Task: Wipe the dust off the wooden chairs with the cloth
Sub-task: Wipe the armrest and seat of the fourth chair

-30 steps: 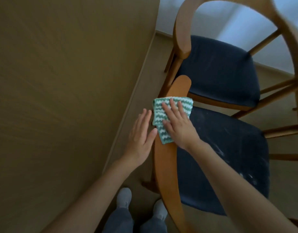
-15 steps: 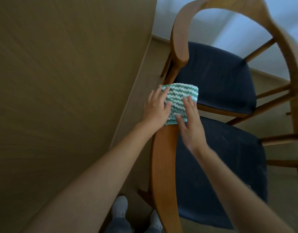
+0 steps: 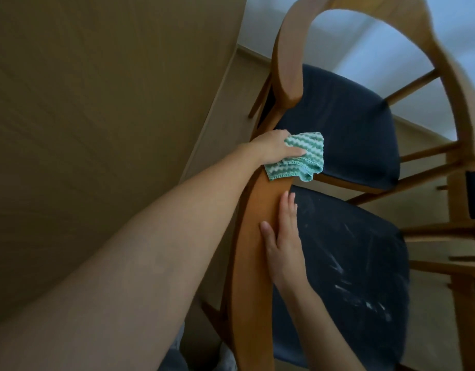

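Head view: left hand (image 3: 270, 148) now grips the cloth (image 3: 300, 163) at the backrest (image 3: 253, 263) end; right hand (image 3: 283, 243) lies flat on it; wiping can continue.

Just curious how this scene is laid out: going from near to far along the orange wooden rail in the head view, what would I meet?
First the right hand flat on the rail → green-and-white cloth gripped by the left hand → far chair's dark seat → its curved wooden back.
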`<action>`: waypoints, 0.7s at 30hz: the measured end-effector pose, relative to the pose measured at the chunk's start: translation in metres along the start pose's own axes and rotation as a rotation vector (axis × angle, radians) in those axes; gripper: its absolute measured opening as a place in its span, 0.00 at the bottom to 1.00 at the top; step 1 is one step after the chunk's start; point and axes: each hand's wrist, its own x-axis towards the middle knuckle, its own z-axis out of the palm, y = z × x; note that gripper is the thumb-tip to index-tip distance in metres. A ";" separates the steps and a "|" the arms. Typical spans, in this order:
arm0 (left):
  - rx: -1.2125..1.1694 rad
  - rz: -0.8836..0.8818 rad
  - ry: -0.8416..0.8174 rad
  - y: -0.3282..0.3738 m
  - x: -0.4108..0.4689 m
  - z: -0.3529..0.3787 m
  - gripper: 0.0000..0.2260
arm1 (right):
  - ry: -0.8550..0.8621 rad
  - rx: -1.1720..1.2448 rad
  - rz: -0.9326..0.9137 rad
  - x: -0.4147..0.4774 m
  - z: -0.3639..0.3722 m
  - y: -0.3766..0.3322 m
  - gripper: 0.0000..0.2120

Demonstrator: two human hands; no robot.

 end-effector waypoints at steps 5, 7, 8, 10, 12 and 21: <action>-0.343 0.052 -0.017 -0.023 -0.016 0.010 0.22 | -0.028 0.052 0.045 0.012 -0.002 -0.005 0.32; -0.433 0.062 0.011 -0.031 -0.029 0.017 0.24 | -0.021 0.083 0.078 0.010 -0.003 -0.005 0.33; -0.463 0.068 0.028 -0.034 -0.036 0.020 0.24 | -0.015 0.097 0.099 0.008 -0.002 -0.003 0.34; -0.504 0.076 0.057 -0.041 -0.054 0.029 0.24 | 0.004 0.138 0.142 0.001 0.001 0.000 0.33; -0.530 0.079 0.082 -0.050 -0.078 0.040 0.26 | 0.034 0.212 0.148 -0.008 0.004 0.004 0.31; -0.819 -0.073 0.206 -0.062 -0.230 0.128 0.25 | -0.111 0.534 0.146 -0.015 -0.005 0.022 0.27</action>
